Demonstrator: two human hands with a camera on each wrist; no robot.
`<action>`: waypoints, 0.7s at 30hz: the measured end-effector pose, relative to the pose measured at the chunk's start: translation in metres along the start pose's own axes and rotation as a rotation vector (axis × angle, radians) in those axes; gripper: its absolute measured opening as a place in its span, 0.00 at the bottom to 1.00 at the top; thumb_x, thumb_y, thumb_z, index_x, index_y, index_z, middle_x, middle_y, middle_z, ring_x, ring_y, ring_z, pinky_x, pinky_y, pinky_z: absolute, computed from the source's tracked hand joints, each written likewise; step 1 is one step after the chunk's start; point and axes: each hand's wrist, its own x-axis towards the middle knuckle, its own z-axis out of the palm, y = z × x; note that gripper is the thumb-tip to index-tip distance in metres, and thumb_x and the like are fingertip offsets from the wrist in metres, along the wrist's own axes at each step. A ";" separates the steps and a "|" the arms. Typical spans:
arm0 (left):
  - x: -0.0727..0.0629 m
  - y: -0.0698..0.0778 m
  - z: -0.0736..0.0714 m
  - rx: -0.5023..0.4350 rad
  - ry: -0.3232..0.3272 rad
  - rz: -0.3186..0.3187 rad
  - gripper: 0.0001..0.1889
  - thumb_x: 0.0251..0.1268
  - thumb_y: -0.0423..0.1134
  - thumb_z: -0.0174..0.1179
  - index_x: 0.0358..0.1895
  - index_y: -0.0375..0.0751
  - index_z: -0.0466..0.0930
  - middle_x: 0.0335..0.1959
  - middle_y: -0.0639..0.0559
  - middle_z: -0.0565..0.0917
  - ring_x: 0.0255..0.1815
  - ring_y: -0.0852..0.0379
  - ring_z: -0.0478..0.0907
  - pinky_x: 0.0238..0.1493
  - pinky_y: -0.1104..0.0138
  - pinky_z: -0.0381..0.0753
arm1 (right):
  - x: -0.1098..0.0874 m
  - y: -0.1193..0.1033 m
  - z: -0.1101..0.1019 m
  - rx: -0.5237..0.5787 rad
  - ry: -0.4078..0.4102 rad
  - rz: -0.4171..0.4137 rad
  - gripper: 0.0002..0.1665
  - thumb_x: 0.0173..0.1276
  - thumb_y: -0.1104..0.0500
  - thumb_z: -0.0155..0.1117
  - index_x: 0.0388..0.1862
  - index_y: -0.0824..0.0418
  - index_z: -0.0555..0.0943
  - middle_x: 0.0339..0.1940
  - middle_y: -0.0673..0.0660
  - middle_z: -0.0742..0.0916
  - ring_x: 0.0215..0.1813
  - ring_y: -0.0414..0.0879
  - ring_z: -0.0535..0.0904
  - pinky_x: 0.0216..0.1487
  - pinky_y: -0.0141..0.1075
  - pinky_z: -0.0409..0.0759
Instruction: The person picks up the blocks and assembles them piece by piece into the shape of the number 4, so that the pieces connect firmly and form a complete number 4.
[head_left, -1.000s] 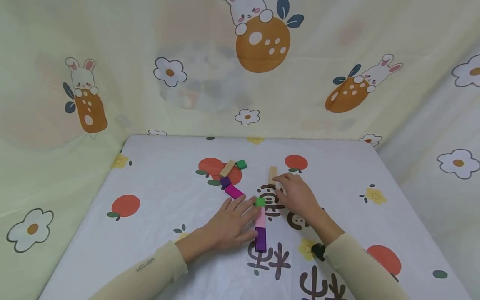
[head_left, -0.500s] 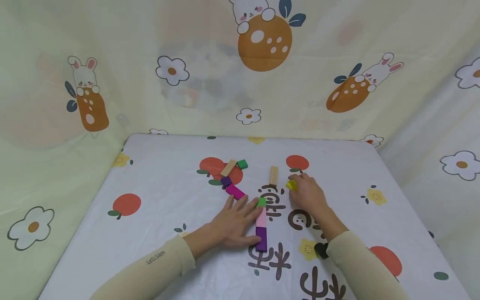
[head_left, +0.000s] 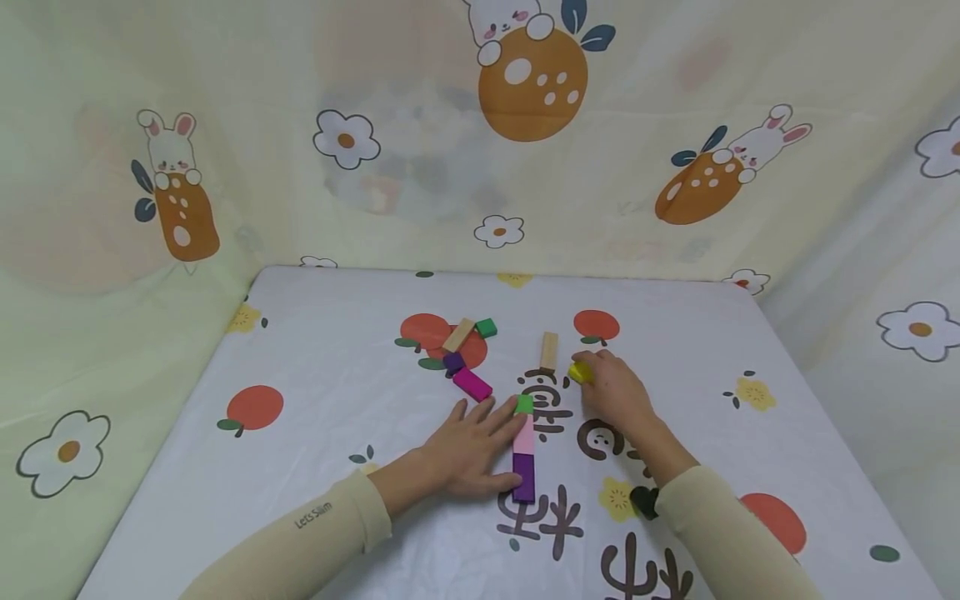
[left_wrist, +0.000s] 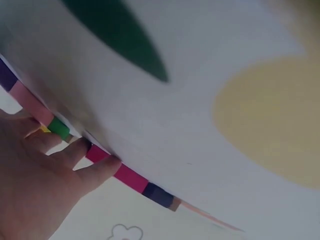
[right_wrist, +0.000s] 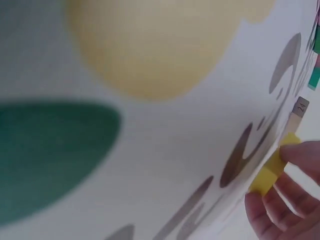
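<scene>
My right hand [head_left: 618,396] pinches a yellow block [head_left: 580,372] between thumb and fingers, just right of a plain wooden block [head_left: 549,352]. The right wrist view shows the yellow block [right_wrist: 270,170] close to the cloth. With fingers spread, my left hand [head_left: 472,454] rests beside a straight row made of a bright green block [head_left: 524,404], a pink block [head_left: 523,435] and a purple block [head_left: 523,477]. Its thumb touches the purple block, and its fingertips lie near the green block and a magenta block [head_left: 472,384].
Beyond the magenta block lie a small dark purple block [head_left: 453,362], another wooden block [head_left: 459,335] and a dark green block [head_left: 487,327], in a bent line. A printed white cloth [head_left: 337,358] covers the table, and a patterned curtain [head_left: 420,200] hangs behind it.
My right hand has left the wooden block and moved right; a yellow block now shows in its fingers. Over the last half second it shifted slightly left. My left hand has barely moved.
</scene>
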 end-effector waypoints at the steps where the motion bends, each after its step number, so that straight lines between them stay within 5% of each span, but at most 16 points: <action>1: 0.000 0.000 0.000 0.002 -0.001 -0.001 0.46 0.72 0.73 0.43 0.86 0.57 0.43 0.88 0.55 0.43 0.87 0.41 0.45 0.81 0.37 0.50 | -0.001 -0.001 0.000 0.009 0.002 -0.010 0.26 0.70 0.67 0.62 0.67 0.63 0.78 0.57 0.67 0.84 0.54 0.61 0.81 0.60 0.56 0.82; 21: 0.000 0.000 0.003 0.001 0.006 0.002 0.46 0.71 0.74 0.44 0.86 0.57 0.45 0.88 0.55 0.44 0.87 0.41 0.46 0.80 0.37 0.51 | -0.030 -0.028 -0.001 0.025 -0.073 -0.209 0.27 0.71 0.64 0.67 0.69 0.55 0.79 0.62 0.60 0.84 0.65 0.59 0.79 0.67 0.56 0.78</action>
